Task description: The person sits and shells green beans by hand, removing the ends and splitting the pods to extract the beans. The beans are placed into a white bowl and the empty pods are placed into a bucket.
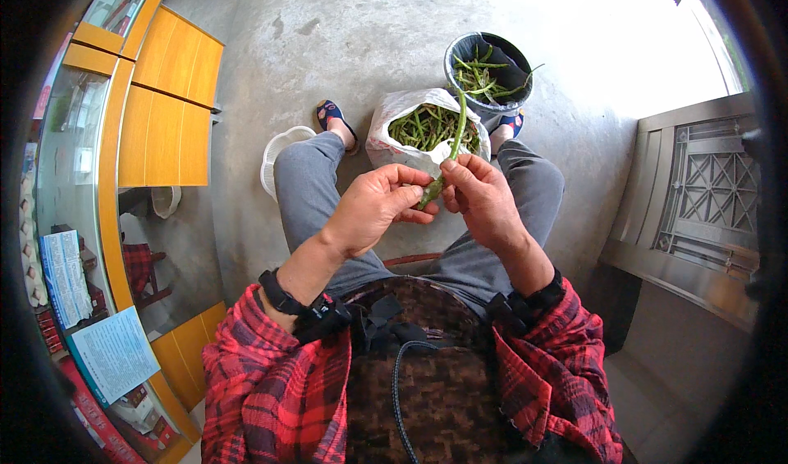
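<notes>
Between my two hands is a long green bean pod [459,122], its far end pointing up and away over a plastic bag. My right hand [483,196] pinches the pod with thumb and forefinger. At the pod's near, broader and darker end, my left hand [388,202] grips with thumb and fingers. Below them, between my feet, the white plastic bag [383,141] stands wide at the mouth, filled with many green pods [425,127]. Just beyond it on the right is a dark bucket [452,64] with a black liner, holding more green pods and scraps [483,79].
A white plastic basket [271,162] sits on the concrete floor [369,27] beside my left leg. To the left runs a glass-fronted display counter [166,119] with boxes and papers. A metal door with a patterned grille [708,181] stands at the right.
</notes>
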Demonstrator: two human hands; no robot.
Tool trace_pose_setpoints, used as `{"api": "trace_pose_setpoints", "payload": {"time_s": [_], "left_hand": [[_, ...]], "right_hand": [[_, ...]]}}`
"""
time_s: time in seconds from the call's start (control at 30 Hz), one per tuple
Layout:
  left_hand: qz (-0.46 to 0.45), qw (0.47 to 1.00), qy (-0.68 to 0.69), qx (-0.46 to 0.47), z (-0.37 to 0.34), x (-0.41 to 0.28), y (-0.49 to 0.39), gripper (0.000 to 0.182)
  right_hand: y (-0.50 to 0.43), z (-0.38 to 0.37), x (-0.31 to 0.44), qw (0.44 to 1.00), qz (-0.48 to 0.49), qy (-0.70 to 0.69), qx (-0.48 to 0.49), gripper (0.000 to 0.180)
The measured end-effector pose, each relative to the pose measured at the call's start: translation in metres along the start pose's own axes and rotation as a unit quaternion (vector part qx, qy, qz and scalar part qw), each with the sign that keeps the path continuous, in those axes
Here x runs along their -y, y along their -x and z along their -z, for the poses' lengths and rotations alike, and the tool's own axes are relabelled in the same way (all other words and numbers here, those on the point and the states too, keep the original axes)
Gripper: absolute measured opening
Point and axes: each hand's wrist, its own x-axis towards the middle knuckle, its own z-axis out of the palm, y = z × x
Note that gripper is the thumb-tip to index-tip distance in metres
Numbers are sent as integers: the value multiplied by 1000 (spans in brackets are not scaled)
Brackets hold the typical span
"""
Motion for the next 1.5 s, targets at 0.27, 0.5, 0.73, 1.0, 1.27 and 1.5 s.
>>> {"api": "trace_pose_setpoints", "payload": {"time_s": [0.27,0.5,0.73,1.0,1.27,1.5], "left_hand": [[14,997,-68,34,2,-3,4,20],[-14,994,-103,37,1,-6,5,21],[-9,993,-114,15,9,-18,-3,26],[12,999,41,30,6,-14,-4,17],[-4,999,34,34,7,-13,-4,17],[0,998,44,45,10,-13,-3,17]], "right_hand": [[2,-1,5,1000,2,20,13,19],[11,-2,15,985,22,158,63,23],[19,-3,28,918,18,374,127,24],[22,-13,29,897,72,409,150,19],[17,-14,24,862,142,464,147,14],[16,-14,16,874,163,436,139,12]]}}
